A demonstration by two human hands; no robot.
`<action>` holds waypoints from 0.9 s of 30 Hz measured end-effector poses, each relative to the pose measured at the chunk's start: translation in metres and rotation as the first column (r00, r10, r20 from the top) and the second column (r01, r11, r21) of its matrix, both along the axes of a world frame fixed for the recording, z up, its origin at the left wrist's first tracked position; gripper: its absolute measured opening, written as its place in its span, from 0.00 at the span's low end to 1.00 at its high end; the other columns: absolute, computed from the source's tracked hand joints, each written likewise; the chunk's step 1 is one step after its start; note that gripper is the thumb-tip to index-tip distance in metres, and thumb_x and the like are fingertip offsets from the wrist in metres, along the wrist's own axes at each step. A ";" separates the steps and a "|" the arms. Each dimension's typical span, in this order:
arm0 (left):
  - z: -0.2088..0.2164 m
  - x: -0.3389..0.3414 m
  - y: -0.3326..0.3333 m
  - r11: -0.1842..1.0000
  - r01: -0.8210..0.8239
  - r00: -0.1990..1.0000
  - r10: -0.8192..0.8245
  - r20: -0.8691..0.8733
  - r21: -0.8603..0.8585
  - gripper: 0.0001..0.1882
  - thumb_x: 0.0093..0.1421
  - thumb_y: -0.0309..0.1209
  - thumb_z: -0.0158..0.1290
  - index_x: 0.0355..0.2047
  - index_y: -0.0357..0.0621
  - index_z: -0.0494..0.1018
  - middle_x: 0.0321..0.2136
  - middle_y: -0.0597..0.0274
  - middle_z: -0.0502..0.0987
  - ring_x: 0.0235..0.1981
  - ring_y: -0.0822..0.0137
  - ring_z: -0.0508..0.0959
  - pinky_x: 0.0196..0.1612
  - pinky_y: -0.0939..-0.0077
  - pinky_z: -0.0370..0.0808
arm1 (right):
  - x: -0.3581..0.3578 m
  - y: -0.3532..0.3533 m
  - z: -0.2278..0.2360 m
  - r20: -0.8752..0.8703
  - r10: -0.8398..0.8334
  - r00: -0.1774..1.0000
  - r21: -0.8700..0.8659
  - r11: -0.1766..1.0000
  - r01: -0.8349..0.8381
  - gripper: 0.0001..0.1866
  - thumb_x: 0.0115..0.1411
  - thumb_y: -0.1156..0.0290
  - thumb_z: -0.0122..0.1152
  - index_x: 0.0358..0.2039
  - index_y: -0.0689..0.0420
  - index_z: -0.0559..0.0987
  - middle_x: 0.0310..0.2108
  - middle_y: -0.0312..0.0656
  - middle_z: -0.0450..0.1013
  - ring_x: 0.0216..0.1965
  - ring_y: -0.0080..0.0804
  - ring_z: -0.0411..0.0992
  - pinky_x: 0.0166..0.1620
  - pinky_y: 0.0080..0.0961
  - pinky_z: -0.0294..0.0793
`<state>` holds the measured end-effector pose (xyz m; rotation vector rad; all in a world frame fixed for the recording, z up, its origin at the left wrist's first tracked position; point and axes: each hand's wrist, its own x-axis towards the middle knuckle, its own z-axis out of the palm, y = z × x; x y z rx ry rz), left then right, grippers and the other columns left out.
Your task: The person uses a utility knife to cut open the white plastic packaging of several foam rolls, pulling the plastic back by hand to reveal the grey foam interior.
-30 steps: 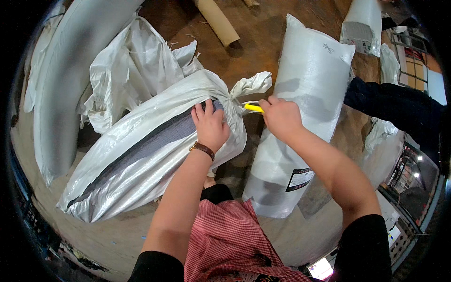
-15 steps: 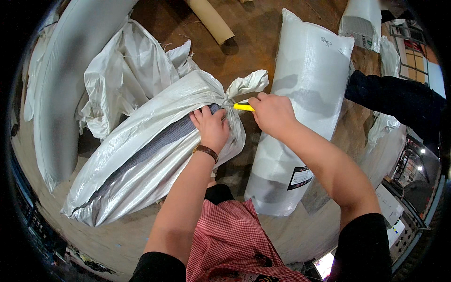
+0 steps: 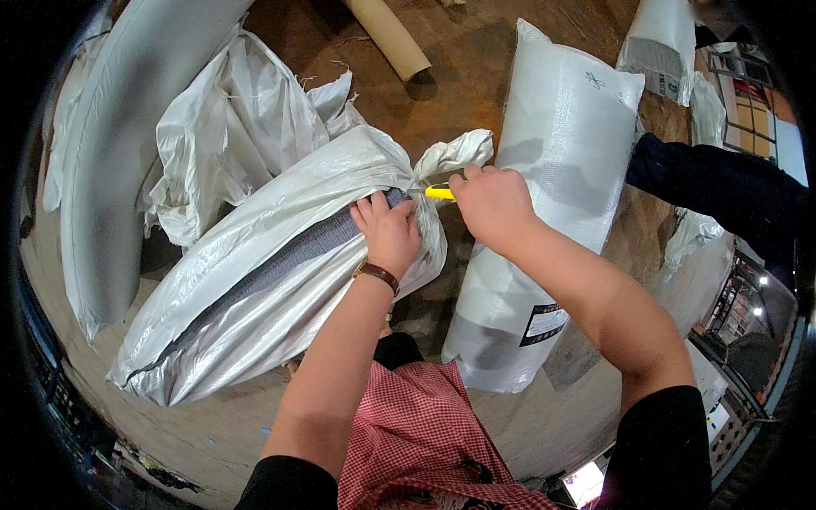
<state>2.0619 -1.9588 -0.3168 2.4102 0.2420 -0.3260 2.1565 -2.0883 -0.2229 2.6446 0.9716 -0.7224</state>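
Note:
A long white woven sack (image 3: 280, 204) lies slanting before me, slit lengthwise. Through the slit shows a roll of grey ribbed fabric (image 3: 293, 259). The sack's end is gathered into a tight neck with a twisted tail (image 3: 455, 151). My left hand (image 3: 389, 231), with a brown strap on its wrist, rests on the grey roll near that neck, fingers spread over it. My right hand (image 3: 493, 204) is closed around a yellow utility knife (image 3: 439, 193). The knife's front end points left and meets the gathered neck; the blade tip is hard to make out.
Right of the sack lies a plastic-wrapped white roll (image 3: 552, 187) with a black-edged label. Crumpled white sacking (image 3: 229, 136) and a long pale wrapped roll (image 3: 110, 187) lie left. A cardboard tube (image 3: 389, 38) is behind. A person's dark sleeve or leg (image 3: 714, 174) reaches in from the right.
The knife stays at the sack's neck, with only a slight shift of my right hand. My left hand keeps its place on the grey roll. The whole view has drifted a little.

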 end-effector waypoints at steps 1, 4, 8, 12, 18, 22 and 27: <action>-0.001 -0.001 0.000 1.000 0.005 1.000 -0.005 0.023 0.009 0.11 0.45 0.30 0.54 0.32 0.51 0.76 0.39 0.46 0.62 0.47 0.40 0.57 0.55 0.43 0.46 | 0.000 0.001 0.001 0.006 0.016 1.000 -0.014 1.000 -0.016 0.07 0.46 0.71 0.53 0.28 0.54 0.74 0.27 0.39 0.71 0.29 0.32 0.72 0.28 0.27 0.71; -0.002 -0.002 0.000 1.000 0.000 0.999 -0.001 0.036 0.012 0.12 0.45 0.30 0.54 0.33 0.52 0.76 0.39 0.46 0.62 0.47 0.39 0.57 0.55 0.43 0.46 | 0.000 0.002 0.002 -0.005 0.017 1.000 -0.015 1.000 -0.017 0.07 0.46 0.71 0.53 0.28 0.54 0.74 0.27 0.39 0.71 0.28 0.32 0.72 0.28 0.27 0.71; -0.003 -0.002 0.000 1.000 -0.019 0.999 0.019 0.032 -0.016 0.11 0.44 0.28 0.53 0.31 0.52 0.78 0.40 0.45 0.63 0.50 0.40 0.56 0.55 0.42 0.45 | -0.001 0.003 0.002 -0.010 0.032 0.999 0.021 0.999 -0.032 0.07 0.46 0.71 0.52 0.28 0.55 0.74 0.26 0.39 0.71 0.28 0.32 0.73 0.28 0.27 0.71; -0.005 -0.001 -0.001 0.997 -0.055 0.998 0.056 0.019 -0.053 0.09 0.44 0.28 0.53 0.28 0.52 0.78 0.39 0.47 0.64 0.49 0.40 0.56 0.55 0.44 0.45 | 0.003 -0.004 -0.016 -0.008 0.048 0.999 -0.058 0.997 -0.049 0.06 0.46 0.71 0.52 0.25 0.56 0.75 0.25 0.41 0.72 0.28 0.33 0.73 0.28 0.29 0.72; -0.012 -0.005 0.002 0.994 -0.086 0.993 0.092 0.080 -0.069 0.08 0.44 0.27 0.54 0.26 0.52 0.79 0.38 0.49 0.65 0.47 0.41 0.58 0.55 0.45 0.47 | 0.010 -0.024 -0.009 -0.009 -0.109 0.994 -0.061 0.992 0.108 0.07 0.46 0.70 0.53 0.26 0.55 0.77 0.25 0.41 0.72 0.28 0.36 0.73 0.29 0.33 0.72; -0.006 -0.005 -0.003 0.998 -0.059 0.998 0.059 0.003 -0.014 0.09 0.45 0.28 0.54 0.28 0.52 0.78 0.38 0.49 0.65 0.47 0.42 0.58 0.54 0.46 0.49 | 0.004 -0.019 0.011 -0.152 -0.098 0.984 0.071 0.991 0.110 0.08 0.46 0.69 0.52 0.28 0.53 0.76 0.26 0.40 0.72 0.28 0.38 0.73 0.29 0.34 0.71; -0.003 -0.006 -0.007 0.999 -0.050 0.998 0.050 0.028 -0.005 0.09 0.46 0.28 0.52 0.29 0.53 0.78 0.37 0.48 0.64 0.46 0.43 0.58 0.53 0.46 0.50 | 0.006 -0.014 0.009 -0.086 -0.059 0.995 0.113 0.991 0.069 0.12 0.45 0.68 0.58 0.33 0.51 0.75 0.25 0.37 0.70 0.27 0.36 0.72 0.28 0.33 0.70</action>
